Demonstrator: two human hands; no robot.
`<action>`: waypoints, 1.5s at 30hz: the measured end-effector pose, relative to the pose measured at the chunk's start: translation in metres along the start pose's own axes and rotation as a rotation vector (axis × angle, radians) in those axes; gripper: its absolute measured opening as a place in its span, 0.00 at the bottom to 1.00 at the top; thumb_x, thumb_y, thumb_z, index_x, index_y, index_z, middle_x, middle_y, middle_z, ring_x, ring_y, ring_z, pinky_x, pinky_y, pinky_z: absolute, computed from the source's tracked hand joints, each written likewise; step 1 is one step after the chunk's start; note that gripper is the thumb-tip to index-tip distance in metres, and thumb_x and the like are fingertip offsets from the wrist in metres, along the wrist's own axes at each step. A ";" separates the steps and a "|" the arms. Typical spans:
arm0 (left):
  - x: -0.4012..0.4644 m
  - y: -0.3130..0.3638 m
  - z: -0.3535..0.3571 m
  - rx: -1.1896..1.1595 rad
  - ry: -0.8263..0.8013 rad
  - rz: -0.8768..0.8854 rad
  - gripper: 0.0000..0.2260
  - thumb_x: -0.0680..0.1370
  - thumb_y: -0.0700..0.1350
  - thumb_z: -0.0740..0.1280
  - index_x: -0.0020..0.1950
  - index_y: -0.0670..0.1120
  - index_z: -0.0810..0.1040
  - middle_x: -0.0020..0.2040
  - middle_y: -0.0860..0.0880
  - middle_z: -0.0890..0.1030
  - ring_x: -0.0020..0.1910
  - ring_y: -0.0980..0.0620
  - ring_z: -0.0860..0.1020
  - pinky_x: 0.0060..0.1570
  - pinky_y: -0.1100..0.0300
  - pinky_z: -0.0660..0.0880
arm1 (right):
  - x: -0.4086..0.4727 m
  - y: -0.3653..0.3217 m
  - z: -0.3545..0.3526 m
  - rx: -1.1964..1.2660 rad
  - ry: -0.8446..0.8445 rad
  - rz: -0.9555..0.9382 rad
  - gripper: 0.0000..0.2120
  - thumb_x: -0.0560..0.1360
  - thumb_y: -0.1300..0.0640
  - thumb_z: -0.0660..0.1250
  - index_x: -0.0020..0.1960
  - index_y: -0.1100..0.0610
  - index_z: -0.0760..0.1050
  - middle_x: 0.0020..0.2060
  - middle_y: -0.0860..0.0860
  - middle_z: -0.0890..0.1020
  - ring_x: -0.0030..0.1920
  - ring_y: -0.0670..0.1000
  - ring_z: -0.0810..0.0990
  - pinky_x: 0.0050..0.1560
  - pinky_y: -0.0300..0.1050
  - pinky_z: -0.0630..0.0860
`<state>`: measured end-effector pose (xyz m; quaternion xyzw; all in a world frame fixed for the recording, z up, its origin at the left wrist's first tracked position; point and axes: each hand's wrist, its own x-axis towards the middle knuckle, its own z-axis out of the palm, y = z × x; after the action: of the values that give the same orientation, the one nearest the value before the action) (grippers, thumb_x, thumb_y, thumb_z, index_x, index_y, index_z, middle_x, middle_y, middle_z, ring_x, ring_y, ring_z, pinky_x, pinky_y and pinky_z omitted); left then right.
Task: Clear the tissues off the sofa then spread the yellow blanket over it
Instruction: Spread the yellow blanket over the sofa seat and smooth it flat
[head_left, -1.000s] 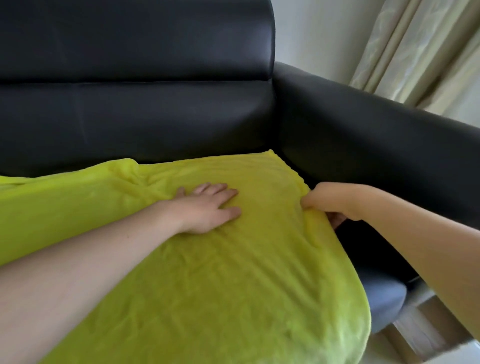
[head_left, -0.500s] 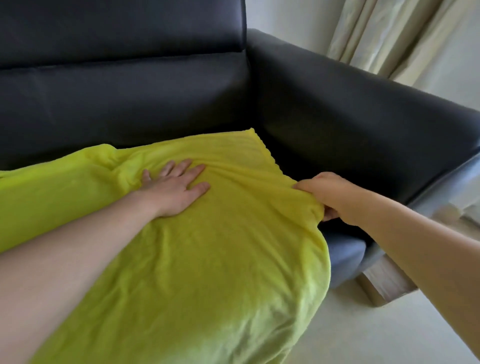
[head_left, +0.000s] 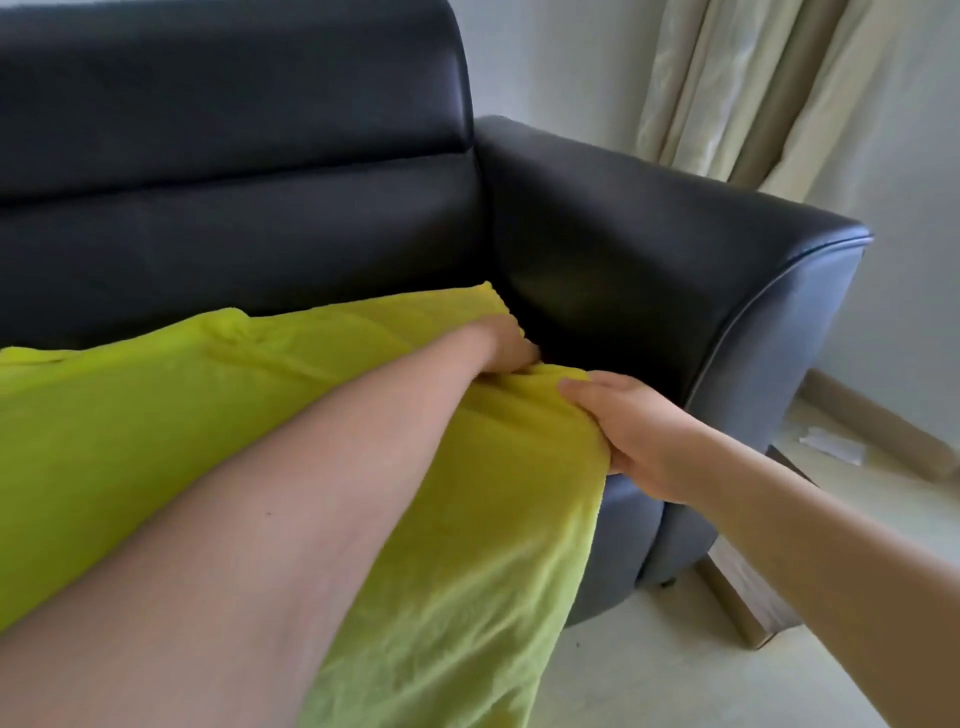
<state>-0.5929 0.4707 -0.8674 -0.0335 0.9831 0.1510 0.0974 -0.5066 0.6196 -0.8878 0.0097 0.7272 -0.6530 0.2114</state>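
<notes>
The yellow blanket (head_left: 156, 415) lies across the seat of the black leather sofa (head_left: 234, 156) and hangs over its front edge. My left hand (head_left: 501, 345) presses on the blanket's right edge, close to the gap beside the sofa's armrest (head_left: 649, 234); its fingertips are partly hidden. My right hand (head_left: 639, 441) grips the blanket's right edge near the front corner of the seat, thumb on top. No tissues show on the sofa.
Beige curtains (head_left: 753, 93) hang behind the armrest. A white scrap of paper (head_left: 831, 444) lies on the pale floor to the right. A low wooden piece (head_left: 737, 587) stands by the sofa's front right corner.
My left hand has slid right from the middle of the blanket to its right edge by the armrest. My right hand keeps its grip on the edge. The view has swung right.
</notes>
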 end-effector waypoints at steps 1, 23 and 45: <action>0.009 0.001 0.008 0.027 0.016 -0.020 0.18 0.83 0.48 0.59 0.68 0.41 0.74 0.68 0.41 0.76 0.65 0.41 0.74 0.60 0.53 0.70 | -0.003 0.003 -0.003 -0.053 -0.015 0.001 0.09 0.79 0.51 0.65 0.54 0.56 0.78 0.49 0.57 0.85 0.49 0.56 0.84 0.51 0.54 0.81; 0.022 0.014 0.050 0.237 0.130 0.047 0.30 0.79 0.63 0.49 0.79 0.52 0.58 0.80 0.50 0.56 0.79 0.44 0.52 0.72 0.32 0.44 | -0.027 0.021 -0.068 -1.435 -0.289 0.577 0.23 0.82 0.47 0.53 0.63 0.64 0.73 0.49 0.57 0.83 0.39 0.55 0.81 0.43 0.46 0.79; -0.001 -0.218 -0.014 0.169 0.056 -0.096 0.31 0.79 0.69 0.45 0.80 0.60 0.49 0.81 0.56 0.46 0.80 0.48 0.46 0.74 0.37 0.43 | 0.139 -0.022 0.095 -1.270 0.197 -0.249 0.29 0.81 0.40 0.48 0.79 0.49 0.54 0.77 0.53 0.58 0.76 0.57 0.58 0.74 0.55 0.55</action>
<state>-0.5738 0.2591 -0.9173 -0.0765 0.9920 0.0618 0.0795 -0.6111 0.4891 -0.9172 -0.1416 0.9831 -0.1121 0.0313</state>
